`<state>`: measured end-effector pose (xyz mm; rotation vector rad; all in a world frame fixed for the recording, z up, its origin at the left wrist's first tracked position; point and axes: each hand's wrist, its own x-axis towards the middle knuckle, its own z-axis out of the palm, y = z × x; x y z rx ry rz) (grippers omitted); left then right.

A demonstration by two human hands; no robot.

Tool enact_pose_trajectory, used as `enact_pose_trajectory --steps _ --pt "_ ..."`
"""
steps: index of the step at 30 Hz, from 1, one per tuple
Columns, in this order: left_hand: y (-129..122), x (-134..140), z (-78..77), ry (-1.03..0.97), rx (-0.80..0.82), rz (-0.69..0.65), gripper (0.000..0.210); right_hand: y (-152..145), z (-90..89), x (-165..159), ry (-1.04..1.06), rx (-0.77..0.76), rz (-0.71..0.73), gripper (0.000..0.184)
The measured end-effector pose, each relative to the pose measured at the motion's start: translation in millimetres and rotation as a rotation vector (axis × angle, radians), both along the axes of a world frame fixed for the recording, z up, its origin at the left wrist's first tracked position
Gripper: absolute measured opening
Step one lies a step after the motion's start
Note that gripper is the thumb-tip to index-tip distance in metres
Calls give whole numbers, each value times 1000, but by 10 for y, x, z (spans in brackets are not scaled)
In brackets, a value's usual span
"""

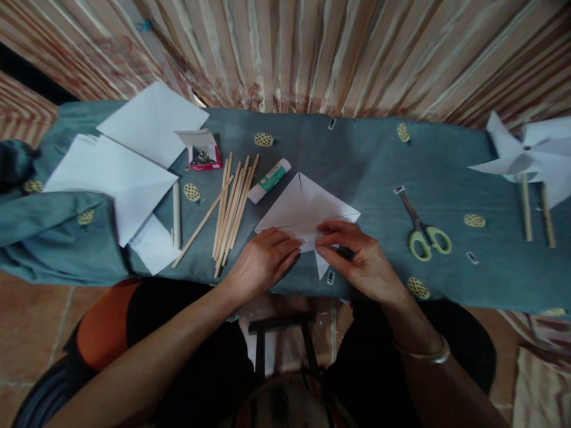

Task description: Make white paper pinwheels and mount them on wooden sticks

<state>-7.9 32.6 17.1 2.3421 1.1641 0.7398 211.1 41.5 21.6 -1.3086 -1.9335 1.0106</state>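
Paper (307, 205) lies on the cloth (366, 172) between glue stick (273, 176) and scissors (419, 226), lower edge pinched by the right hand (360, 257), left hand (263, 257) curled over it, grip unclear, in an apparent folding step whose next move calls for careful alignment.

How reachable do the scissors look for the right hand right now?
Likely yes: the scissors lie off to the right of the right hand with only cloth between. It would have to leave the paper first.
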Motion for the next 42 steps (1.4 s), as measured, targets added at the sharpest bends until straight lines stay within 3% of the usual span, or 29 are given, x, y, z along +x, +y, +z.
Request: enact_pose_trajectory --steps 9,21,34,42 --pt "-12 30 17 -59 -73 76 23 -37 -27 -146 -83 100 -123 12" --pt "47 55 -4 -67 -84 75 9 -52 7 -169 -129 206 -153 9" --pt "146 72 57 -33 -229 44 16 -110 -44 -174 -254 288 -106 33" --pt "206 77 76 -3 -298 16 18 -120 -69 -171 -306 304 -74 35"
